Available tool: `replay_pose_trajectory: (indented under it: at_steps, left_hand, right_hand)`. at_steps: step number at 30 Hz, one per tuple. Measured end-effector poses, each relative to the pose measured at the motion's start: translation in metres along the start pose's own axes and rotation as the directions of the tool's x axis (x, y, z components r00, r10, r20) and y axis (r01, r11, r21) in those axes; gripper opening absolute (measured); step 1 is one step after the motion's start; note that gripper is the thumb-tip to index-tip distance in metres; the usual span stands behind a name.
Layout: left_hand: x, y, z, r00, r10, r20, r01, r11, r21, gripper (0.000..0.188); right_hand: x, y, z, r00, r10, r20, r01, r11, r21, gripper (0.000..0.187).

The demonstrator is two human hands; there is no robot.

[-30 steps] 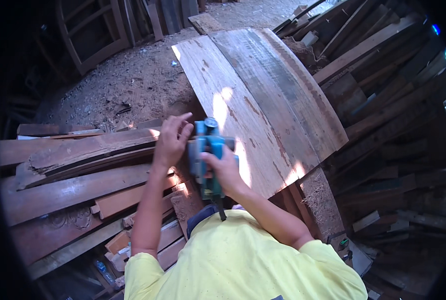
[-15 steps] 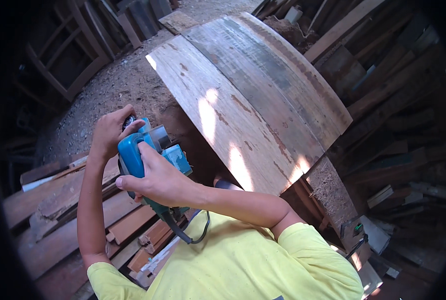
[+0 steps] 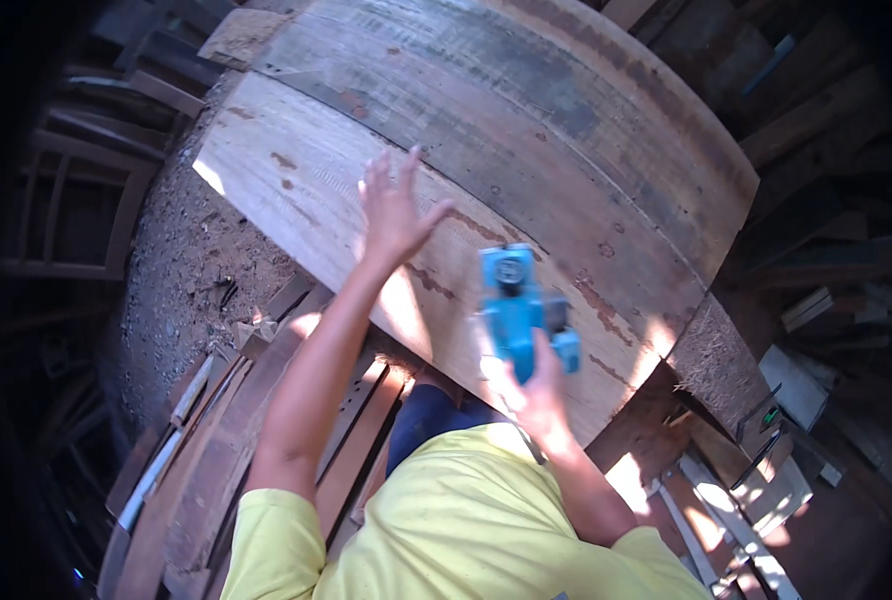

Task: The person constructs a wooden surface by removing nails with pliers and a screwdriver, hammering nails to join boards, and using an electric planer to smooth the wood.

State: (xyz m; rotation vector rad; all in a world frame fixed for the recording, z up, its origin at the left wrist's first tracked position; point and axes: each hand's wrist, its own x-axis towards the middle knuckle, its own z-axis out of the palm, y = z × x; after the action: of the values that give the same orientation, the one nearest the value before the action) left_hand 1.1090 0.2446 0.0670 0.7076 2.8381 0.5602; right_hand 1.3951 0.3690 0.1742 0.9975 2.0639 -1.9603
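My right hand (image 3: 532, 390) grips the rear handle of a blue electric hand planer (image 3: 512, 308), slightly blurred, with its dark round front knob pointing away from me. The planer is over the near plank of a wide wooden panel (image 3: 556, 160); whether its base touches the wood cannot be made out. My left hand (image 3: 394, 212) is open with fingers spread, over the same plank to the left of the planer, and holds nothing. Brown stains, dark joint lines and bright sun patches mark the panel's worn boards.
Stacked timber planks (image 3: 236, 430) lie at the near left, beside gravelly ground (image 3: 191, 235). A wooden frame (image 3: 76, 200) leans at the far left. On the right, a shavings-covered board (image 3: 721, 345) adjoins the panel, with piled scrap wood beyond.
My left hand has let go of the planer's front knob and opened over the panel. My right hand has carried the planer from the left side to over the panel. The view has shifted.
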Motion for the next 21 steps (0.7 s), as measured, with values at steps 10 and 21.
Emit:
replay_pose_trajectory:
  at_steps: [10,21]
  left_hand:
    - [0.036,0.039,0.065,0.952,-0.136,0.275,0.12,0.99,0.074,0.124]
    - [0.034,0.036,0.061,0.969,-0.055,0.242,0.061,0.998,-0.017,0.117]
  right_hand:
    - [0.049,0.016,-0.076,0.783,0.178,-0.597,-0.022,0.966,0.259,0.041]
    - [0.119,0.001,-0.104,0.566,0.143,-0.812,-0.045,0.989,0.143,0.028]
